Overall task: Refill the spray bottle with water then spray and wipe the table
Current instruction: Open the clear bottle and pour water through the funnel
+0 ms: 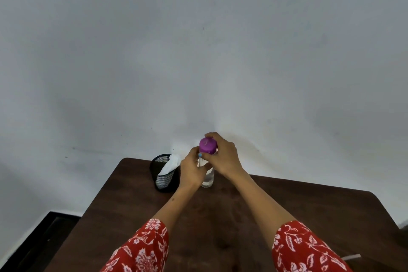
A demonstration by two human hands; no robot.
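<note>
A clear plastic bottle [208,180] stands upright on the dark brown table [287,205] near its far edge. It has a purple cap [207,145] on top. My left hand [192,170] grips the bottle's upper body from the left. My right hand [223,157] curls round the purple cap from the right, fingers over its far side. Most of the bottle is hidden behind my hands; only its lower part shows. A white cloth [169,165] sticks out of a black mesh cup [164,175] just left of the bottle.
A plain white wall rises right behind the table. The table's left edge drops to a dark floor [44,238]. A thin pale object [351,257] lies at the lower right of the table.
</note>
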